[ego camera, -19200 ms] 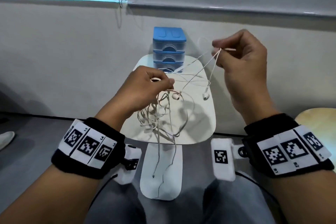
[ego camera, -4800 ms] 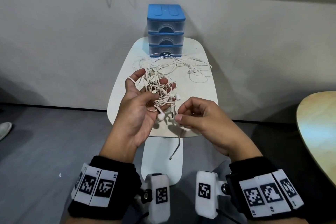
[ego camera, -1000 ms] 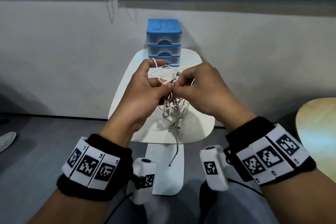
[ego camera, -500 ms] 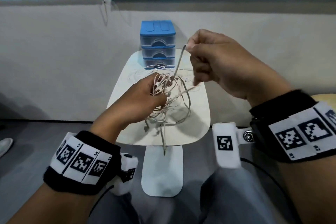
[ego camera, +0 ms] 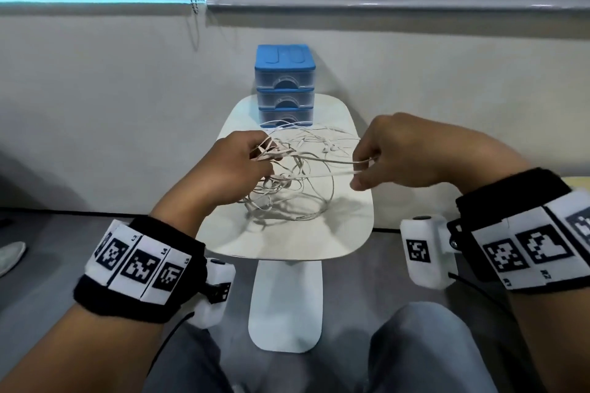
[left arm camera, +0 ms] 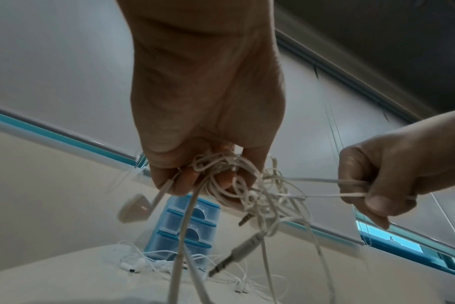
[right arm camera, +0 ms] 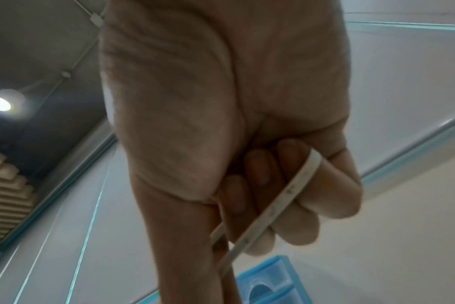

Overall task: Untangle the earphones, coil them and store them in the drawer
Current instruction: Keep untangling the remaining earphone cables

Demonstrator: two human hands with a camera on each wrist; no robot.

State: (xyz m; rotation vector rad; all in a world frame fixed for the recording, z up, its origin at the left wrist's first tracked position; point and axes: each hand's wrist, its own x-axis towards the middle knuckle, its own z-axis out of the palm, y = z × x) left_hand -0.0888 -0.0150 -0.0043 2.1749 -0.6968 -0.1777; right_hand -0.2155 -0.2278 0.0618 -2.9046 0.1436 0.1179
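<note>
Faced a white pedestal table (ego camera: 287, 239) with a blue three-drawer unit (ego camera: 284, 80) at its far edge, every drawer pushed in. Held both hands above the tabletop, apart from each other: gripped the knotted bulk of the earphones (ego camera: 287, 188) in the curled fingers of the left hand (ego camera: 233, 166), and pinched two strands between thumb and fingers of the right hand (ego camera: 402, 150), stretched taut between the two. Wore black wristbands (ego camera: 137, 268) with square black-and-white codes, tagged L3, L4 on the left and R2 on the right. Saw loose loops hanging from the knot toward the tabletop, with a metal jack plug (left arm camera: 237, 253) and one earbud (left arm camera: 135, 207) dangling below the left hand. Saw more thin white earphone cable (ego camera: 322, 137) lying on the table just before the drawers.
</note>
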